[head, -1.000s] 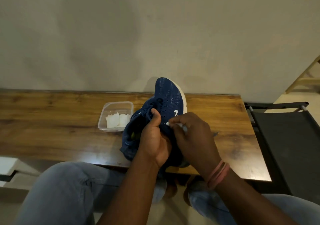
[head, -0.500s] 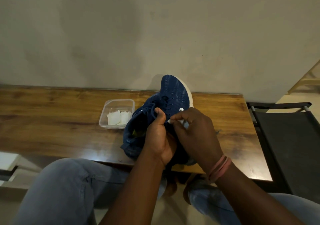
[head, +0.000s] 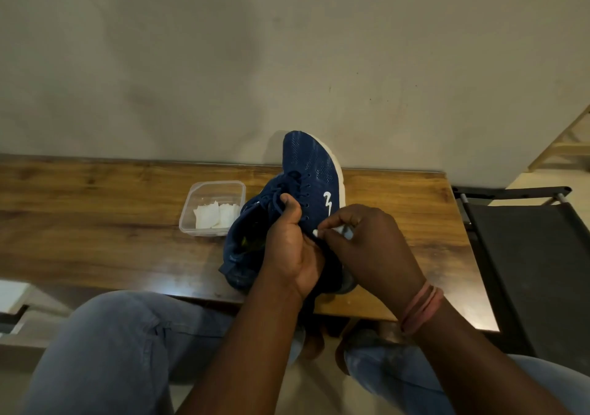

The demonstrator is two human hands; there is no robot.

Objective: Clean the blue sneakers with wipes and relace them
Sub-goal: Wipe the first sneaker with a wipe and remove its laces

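Tilting up from the table's [head: 95, 210] near edge, the blue sneaker [head: 306, 172] was gripped by the left hand [head: 292, 242] while a white wipe [head: 335, 232], pinched by the right hand [head: 367, 245], was drawn back off its side, suggesting cleaning was unfinished.

One blue sneaker [head: 314, 172] up on its heel, just the one in sight. Two hands on it, the left hand [head: 292, 248] and the right hand [head: 367, 248]. One clear plastic tub [head: 204, 191] on the one wooden table [head: 95, 210], two white wipes [head: 217, 215] folded inside. One black chair [head: 526, 255] off to the right. Pink bands [head: 421, 306] on the right wrist, count unclear.
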